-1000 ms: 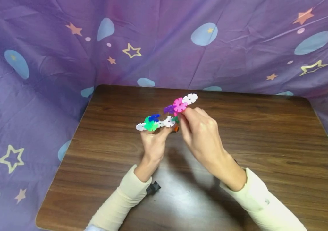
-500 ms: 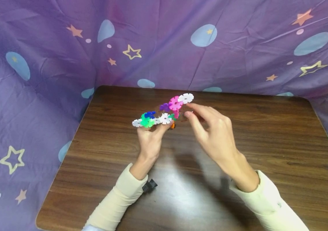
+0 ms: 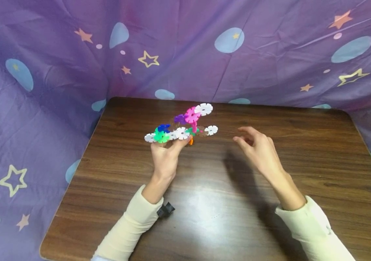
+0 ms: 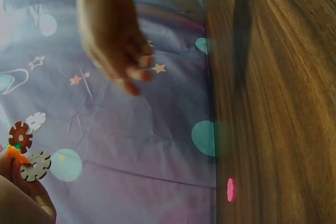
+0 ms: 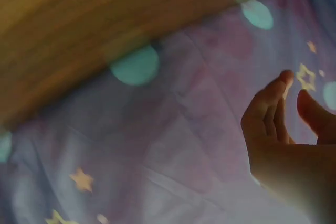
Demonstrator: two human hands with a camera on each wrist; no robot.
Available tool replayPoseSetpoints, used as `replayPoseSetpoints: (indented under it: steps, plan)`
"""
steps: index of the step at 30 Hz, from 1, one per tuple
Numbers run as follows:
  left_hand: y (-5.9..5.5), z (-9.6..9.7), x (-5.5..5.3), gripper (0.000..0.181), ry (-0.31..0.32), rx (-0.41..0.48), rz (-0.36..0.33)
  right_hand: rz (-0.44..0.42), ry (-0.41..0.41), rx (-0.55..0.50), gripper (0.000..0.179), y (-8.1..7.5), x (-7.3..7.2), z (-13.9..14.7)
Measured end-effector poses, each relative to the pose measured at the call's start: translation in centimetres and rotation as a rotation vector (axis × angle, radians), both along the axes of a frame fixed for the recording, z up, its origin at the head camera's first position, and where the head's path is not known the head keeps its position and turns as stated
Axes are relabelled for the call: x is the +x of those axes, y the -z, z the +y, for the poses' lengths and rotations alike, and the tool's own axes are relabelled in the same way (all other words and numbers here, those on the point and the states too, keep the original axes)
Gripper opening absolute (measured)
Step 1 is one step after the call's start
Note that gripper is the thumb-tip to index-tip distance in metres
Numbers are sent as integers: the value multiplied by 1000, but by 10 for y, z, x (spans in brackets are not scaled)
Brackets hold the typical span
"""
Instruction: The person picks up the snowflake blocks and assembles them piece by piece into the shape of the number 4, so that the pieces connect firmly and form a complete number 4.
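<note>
My left hand [image 3: 165, 159] holds up a chain of interlocking notched plastic discs [image 3: 182, 133] above the table. The chain includes a green disc [image 3: 161, 136], a blue disc [image 3: 164, 128], a purple disc [image 3: 180, 119], a pink disc [image 3: 192, 115] and several white ones. On its right side a brown disc [image 4: 20, 137] joins a white disc [image 3: 211, 130]; an orange disc [image 4: 19, 154] sits by the fingertips in the left wrist view. The palm and chain hide some of the fingers. To the right, my right hand [image 3: 260, 150] hovers apart from the chain, fingers loosely bent, holding nothing.
A brown wood-grain table [image 3: 107, 203] lies below, with a purple curtain [image 3: 185, 43] behind and at the left. Both wrist views show a loose pink piece [image 4: 230, 190] by the table's edge. A black device [image 3: 166, 210] is on my left wrist.
My right hand has let go of the chain and drawn back to the right. The white disc at the chain's right side has come into view. My left hand has shifted slightly left with the chain.
</note>
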State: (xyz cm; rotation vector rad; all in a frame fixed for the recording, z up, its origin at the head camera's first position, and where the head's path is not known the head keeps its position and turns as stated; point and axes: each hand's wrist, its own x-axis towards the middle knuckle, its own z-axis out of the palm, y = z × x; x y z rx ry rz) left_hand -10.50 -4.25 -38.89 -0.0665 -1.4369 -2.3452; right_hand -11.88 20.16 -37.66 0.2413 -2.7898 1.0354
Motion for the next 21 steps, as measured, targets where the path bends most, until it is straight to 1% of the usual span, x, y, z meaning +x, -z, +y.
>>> replayPoseSetpoints:
  steps: [5, 7, 9, 12, 15, 18, 20, 21]
  plan:
    - [-1, 0, 3, 41, 11, -10, 8, -222, -27, 25, 45, 33, -16, 9]
    - [-2, 1, 4, 41, 15, -20, 12, -295, -39, 20, 48, 45, -23, 10]
    - [-2, 1, 6, 44, 22, -38, 14, -347, -39, 12, 50, 55, -29, 10]
    - [-3, 2, 7, 45, 23, -67, 20, -373, -35, 31, 49, 66, -37, 10]
    - [-2, 1, 8, 45, 22, -82, 20, -363, -35, 64, 46, 73, -45, 7]
    - [-2, 1, 8, 43, 23, -85, 22, -355, -34, 80, 46, 75, -52, 0]
    - [-2, 1, 8, 39, 25, -87, 25, -347, -29, 84, 46, 76, -57, -4]
    - [-2, 1, 8, 39, 35, -78, 28, -344, -25, 87, 46, 77, -59, -5]
